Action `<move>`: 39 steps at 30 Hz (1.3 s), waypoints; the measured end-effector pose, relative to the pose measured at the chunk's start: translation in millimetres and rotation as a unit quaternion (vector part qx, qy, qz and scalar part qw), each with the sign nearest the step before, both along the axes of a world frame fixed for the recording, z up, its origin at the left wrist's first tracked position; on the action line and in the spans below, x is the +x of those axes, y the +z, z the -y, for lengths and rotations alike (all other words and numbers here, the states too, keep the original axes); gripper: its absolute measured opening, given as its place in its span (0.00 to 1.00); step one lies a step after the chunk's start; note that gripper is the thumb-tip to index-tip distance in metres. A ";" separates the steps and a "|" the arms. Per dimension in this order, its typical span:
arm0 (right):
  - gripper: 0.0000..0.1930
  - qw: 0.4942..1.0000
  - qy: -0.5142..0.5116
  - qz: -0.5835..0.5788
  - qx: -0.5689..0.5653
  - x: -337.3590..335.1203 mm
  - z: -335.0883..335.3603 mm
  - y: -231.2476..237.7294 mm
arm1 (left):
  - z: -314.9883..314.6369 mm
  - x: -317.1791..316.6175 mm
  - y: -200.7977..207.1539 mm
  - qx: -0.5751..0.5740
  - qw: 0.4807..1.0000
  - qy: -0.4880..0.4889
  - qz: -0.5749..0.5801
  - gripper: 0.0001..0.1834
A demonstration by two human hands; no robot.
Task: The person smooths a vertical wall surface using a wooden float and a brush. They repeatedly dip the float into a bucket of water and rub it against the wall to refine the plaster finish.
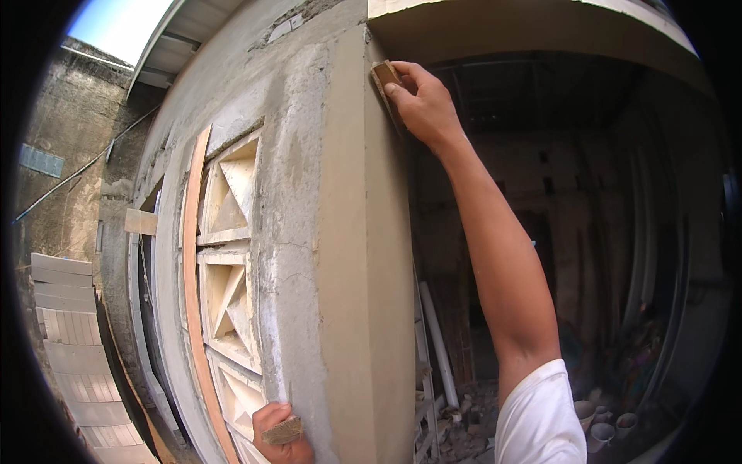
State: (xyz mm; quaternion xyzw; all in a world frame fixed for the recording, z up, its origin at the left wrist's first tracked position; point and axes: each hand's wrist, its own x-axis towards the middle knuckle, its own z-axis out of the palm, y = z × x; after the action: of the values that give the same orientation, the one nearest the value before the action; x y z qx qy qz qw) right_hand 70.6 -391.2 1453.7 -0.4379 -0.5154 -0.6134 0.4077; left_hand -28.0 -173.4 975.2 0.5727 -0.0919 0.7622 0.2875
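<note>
My right hand (430,110) is raised high, its fingers closed round a small wooden block (384,74). That block rests against the inner side of the smooth plastered pillar (346,255), near its top. Low down, my left hand (272,417) is closed on a rough brown block (284,431) whose end faces up; its exact kind is unclear. This hand is beside the grey wall strip, just right of the cream vent blocks (232,298). My left forearm is out of view.
A long wooden strip (194,271) stands along the vent blocks. Right of the pillar is a dark room with a leaning white pipe (438,344), rubble (465,433) and several buckets (600,435). Stacked panels (77,348) stand at far left.
</note>
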 end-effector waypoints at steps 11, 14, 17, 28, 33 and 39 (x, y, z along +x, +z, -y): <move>0.17 0.970 0.076 -0.134 0.186 -60.3 -29.5 58.5 | 0.5 -3.7 2.1 -0.011 1.000 -0.021 -0.002 0.11; 0.16 0.963 0.052 -0.159 0.213 -55.6 -31.2 72.4 | -1.4 -3.3 0.2 -0.012 0.999 -0.029 -0.009 0.11; 0.16 0.966 0.038 -0.159 0.201 -53.6 -30.4 74.7 | -1.4 -3.3 0.2 -0.018 0.999 -0.033 -0.013 0.12; 0.15 0.949 -0.108 -0.236 0.182 -54.7 -19.4 63.3 | -8.1 1.5 -3.6 -0.017 0.998 -0.066 -0.013 0.11; 0.16 0.973 0.021 -0.126 0.191 -30.7 -11.0 47.1 | -7.4 2.1 1.2 -0.001 0.999 -0.030 -0.011 0.08; 0.17 0.985 0.030 -0.087 0.147 -41.5 -24.8 24.5 | -7.6 1.4 -0.9 -0.011 0.999 -0.039 -0.003 0.09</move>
State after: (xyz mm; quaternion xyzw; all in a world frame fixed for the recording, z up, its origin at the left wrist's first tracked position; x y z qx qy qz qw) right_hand 29.1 -366.5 1478.2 -0.4092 -0.3949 -0.6300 0.5288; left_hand -26.6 -165.8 974.3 0.5677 -0.1049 0.7499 0.3232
